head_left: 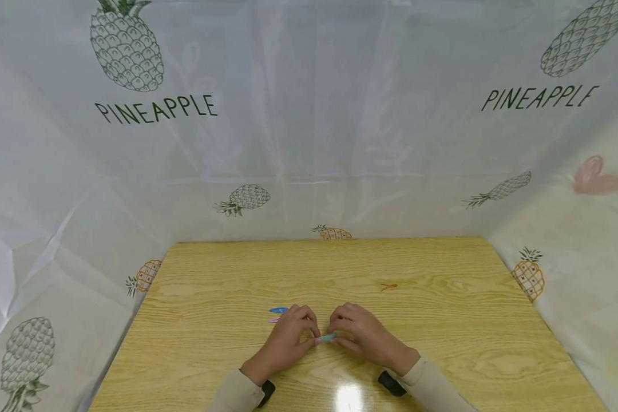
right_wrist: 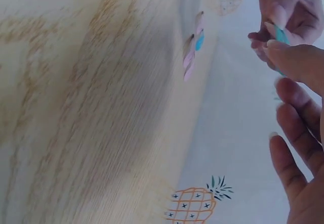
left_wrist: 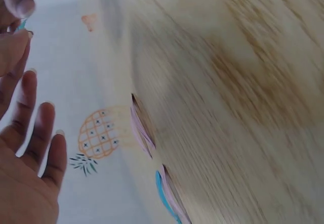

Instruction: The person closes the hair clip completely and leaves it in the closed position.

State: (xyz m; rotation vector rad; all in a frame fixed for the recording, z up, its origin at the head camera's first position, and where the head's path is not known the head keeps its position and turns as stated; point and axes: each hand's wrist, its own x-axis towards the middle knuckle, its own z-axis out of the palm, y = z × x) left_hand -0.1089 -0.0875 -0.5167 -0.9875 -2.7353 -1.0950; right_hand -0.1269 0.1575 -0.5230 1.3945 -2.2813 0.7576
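Over the front middle of the table, my left hand (head_left: 290, 337) and right hand (head_left: 367, 336) pinch a small teal hair clip (head_left: 327, 338) between them, one at each end. In the right wrist view the teal clip (right_wrist: 280, 34) sits between thumb and fingertips, partly hidden by them. The other fingers of both hands spread loosely. Just beyond my left hand, a blue hair clip (head_left: 278, 310) and a pink one (head_left: 274, 320) lie on the tabletop. The left wrist view shows a pink clip (left_wrist: 141, 132) and, beside it, the blue clip (left_wrist: 164, 196) against more pink.
A thin orange item (head_left: 388, 286), too small to identify, lies on the wooden table (head_left: 226, 269) beyond my right hand. Pineapple-printed white sheeting (head_left: 314, 143) surrounds the back and sides of the table.
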